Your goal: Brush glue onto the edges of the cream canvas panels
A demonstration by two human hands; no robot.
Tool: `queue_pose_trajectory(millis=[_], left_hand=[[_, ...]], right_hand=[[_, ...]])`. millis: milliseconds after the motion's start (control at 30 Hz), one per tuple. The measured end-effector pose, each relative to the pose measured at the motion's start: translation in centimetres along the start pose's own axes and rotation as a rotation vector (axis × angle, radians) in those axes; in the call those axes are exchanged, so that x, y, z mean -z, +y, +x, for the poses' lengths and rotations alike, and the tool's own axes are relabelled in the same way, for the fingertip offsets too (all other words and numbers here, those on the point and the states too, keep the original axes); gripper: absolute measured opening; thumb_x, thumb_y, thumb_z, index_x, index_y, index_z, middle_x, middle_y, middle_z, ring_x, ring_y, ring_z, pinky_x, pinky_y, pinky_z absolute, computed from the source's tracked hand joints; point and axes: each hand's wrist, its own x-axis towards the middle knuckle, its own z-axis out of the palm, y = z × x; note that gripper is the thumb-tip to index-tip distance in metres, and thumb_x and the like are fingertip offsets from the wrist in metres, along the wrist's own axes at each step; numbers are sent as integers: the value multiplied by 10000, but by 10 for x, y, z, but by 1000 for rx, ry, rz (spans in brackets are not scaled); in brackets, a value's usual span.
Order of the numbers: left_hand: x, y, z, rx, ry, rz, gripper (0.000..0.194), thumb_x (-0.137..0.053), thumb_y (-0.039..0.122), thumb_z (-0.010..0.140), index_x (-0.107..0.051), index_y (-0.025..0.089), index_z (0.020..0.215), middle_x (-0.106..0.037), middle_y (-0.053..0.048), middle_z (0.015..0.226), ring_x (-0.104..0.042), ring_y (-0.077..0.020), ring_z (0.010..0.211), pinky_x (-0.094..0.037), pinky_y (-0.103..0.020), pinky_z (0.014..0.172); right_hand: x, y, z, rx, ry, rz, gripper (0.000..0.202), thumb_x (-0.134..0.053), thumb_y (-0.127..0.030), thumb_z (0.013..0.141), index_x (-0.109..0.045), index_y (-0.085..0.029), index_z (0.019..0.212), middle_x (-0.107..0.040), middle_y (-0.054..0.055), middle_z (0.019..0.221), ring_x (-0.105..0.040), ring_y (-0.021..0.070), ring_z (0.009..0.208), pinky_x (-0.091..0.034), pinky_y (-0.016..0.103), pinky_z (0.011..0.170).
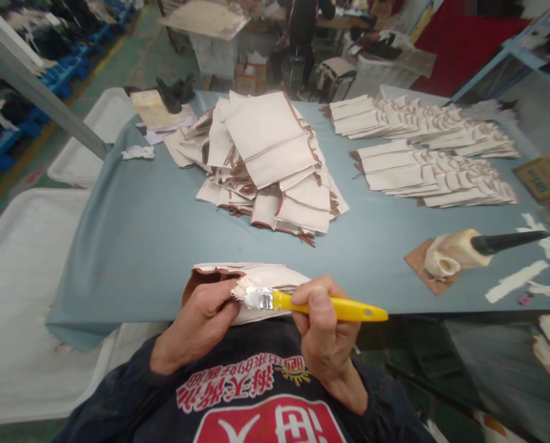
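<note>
My right hand [328, 326] is closed around the yellow handle of a paintbrush [333, 307]. The brush points left, and its pale bristles are clumped with white stuff. My left hand [205, 320] pinches the brown-edged opening of a cream fabric piece [275, 275] at the table's front edge. The bristle tips are right by my left fingers, at the piece's edge; whether they touch it I cannot tell. Further back on the table lies a loose heap of similar cream pieces [270, 141] with brown edging.
Two rows of overlapping cream pieces [432, 172] lie at the back right. A glue-crusted container with a black handle [459, 252] stands on a brown square at right, beside white scraps [517, 280]. White trays [30, 295] are on the left. A person [300, 37] sits beyond the table.
</note>
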Motion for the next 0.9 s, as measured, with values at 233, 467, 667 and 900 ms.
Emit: queue_pose_trajectory(millis=[233,467,667,900], left_hand=[[4,15,14,279,27,-226,219,-601,342,917,-665,161,812,-636,-1,712,-548,-136,620,-419,-215,559],[10,29,25,483,-21,-697,281,-791,394,812,-661,151,869,-643,2,694,-560,-124,589,-407,-188,517],[14,34,25,503,-121,-838,290,-789,373,824,-742,129,974,-713,-46,753,-628,-149,633,-467,-208,564],[12,34,23,562,-168,-926,410,-812,322,785,-753,112,1132,-744,-59,774,-642,-140,640,-477,-180,552]], right_hand=[[18,10,19,-258,145,96,395,-559,-514,962,-555,-211,708,-308,-116,477,-257,50,378,-228,176,373],[35,6,29,-139,205,105,337,-570,-449,961,-544,-219,716,-364,-104,533,-297,49,388,-259,181,384],[32,-8,33,184,13,114,292,-546,-386,1000,-616,-240,757,-440,-82,519,-342,75,375,-267,208,365],[32,10,43,490,-126,-233,262,-544,-403,995,-653,-248,814,-511,-59,553,-448,114,421,-402,279,453]])
